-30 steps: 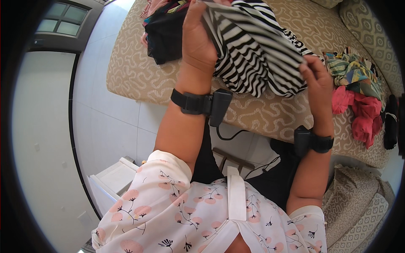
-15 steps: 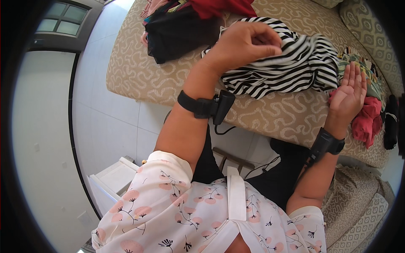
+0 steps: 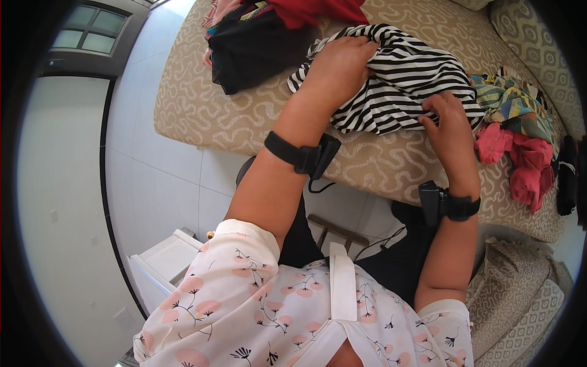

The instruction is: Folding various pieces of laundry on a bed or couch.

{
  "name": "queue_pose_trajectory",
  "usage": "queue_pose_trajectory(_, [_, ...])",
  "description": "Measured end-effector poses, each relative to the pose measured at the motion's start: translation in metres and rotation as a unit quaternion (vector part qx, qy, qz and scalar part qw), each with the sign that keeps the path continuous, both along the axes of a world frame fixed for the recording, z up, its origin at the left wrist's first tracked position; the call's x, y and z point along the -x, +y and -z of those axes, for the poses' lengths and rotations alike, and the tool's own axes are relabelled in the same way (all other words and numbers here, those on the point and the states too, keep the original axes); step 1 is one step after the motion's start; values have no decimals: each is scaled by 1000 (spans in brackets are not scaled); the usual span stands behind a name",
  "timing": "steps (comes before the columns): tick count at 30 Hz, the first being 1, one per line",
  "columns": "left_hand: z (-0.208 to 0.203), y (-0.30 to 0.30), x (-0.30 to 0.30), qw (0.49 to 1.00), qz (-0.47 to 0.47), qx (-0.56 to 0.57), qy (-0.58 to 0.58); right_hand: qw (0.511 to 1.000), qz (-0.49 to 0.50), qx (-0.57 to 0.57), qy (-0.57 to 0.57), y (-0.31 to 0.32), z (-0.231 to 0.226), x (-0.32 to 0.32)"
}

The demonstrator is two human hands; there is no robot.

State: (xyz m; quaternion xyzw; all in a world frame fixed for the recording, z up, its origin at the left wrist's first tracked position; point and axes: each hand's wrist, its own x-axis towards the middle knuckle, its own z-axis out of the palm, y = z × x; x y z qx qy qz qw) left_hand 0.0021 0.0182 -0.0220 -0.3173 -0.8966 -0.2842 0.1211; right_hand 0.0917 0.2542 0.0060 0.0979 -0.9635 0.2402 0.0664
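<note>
A black-and-white striped garment (image 3: 416, 73) lies crumpled on the patterned cushion seat in front of me. At its left part, my left hand (image 3: 339, 67) is closed on the cloth, with folds bunching beside the fingertips. Over the garment's right end, my right hand (image 3: 451, 125) has bent fingers, the thumb apart from the index finger. That hand's fingertips are at the striped fabric, and no cloth shows gripped between them. A black strap with a small device sits on each of my forearms.
Black clothing (image 3: 257, 52) and a red cloth (image 3: 324, 11) are piled at the far left of the seat (image 3: 208, 116). On the right lie a patterned green cloth (image 3: 520, 107) and a pinkish-red cloth (image 3: 529, 171). A white stool-like piece (image 3: 165, 257) stands at lower left.
My left hand has gone down onto the striped garment and taken hold of it. The right hand has turned from palm up and moved left over the garment's right end.
</note>
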Motion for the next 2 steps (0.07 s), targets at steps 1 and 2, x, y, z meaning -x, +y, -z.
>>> queue_pose_trajectory(1, [1,-1,2,1000,1,0,0,999,9,-45,-28,1,0,0])
queue_pose_trajectory(2, [2,-1,3,1000,-3,7,-9,999,10,-45,-28,1,0,0])
